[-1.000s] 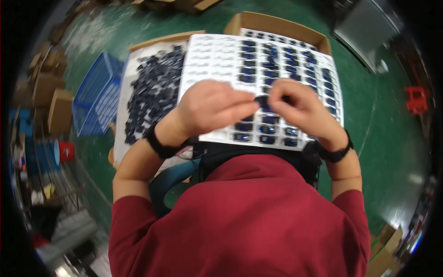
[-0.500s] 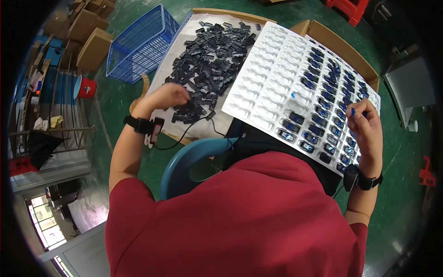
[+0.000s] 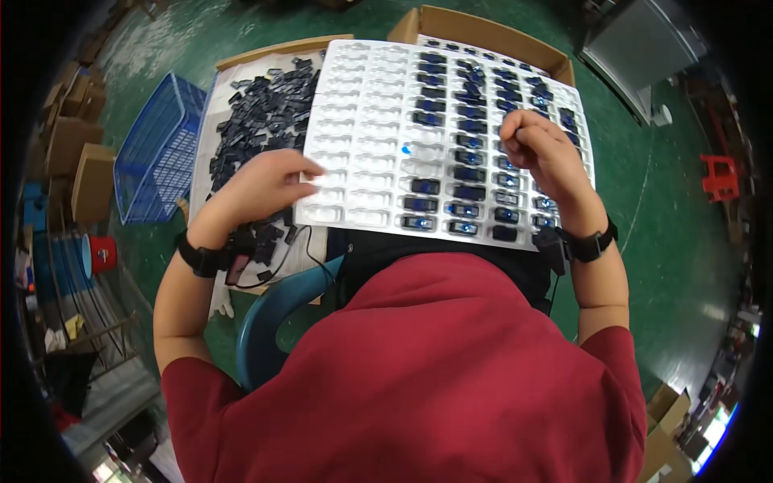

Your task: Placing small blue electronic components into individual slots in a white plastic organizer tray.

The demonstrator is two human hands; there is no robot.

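Note:
A white moulded tray [image 3: 366, 74] with rows of shaped pockets lies across in front of me. Small dark rectangular parts [image 3: 427, 118] fill many pockets in its middle and right columns, while the left columns show bare white pockets. One small bright blue piece [image 3: 406, 150] lies among the middle pockets. My left hand [image 3: 270, 183] hovers at the tray's left edge, thumb and fingers apart, with nothing visible between them. Over the tray's right half, my right hand [image 3: 543, 149] is closed with curled fingers; what they hold, if anything, is hidden.
Left of the tray, a heap of loose dark parts [image 3: 262, 117] covers a pale sheet. A blue plastic crate [image 3: 161, 149] and a red bucket [image 3: 100, 254] stand farther left. Behind the tray is an open cardboard box [image 3: 499, 36]. A blue chair [image 3: 256, 330] is beside me.
My view has turned to the right. My left hand has gone from the heap to the tray's left edge and opened. The blue piece seen in my right fingers no longer shows.

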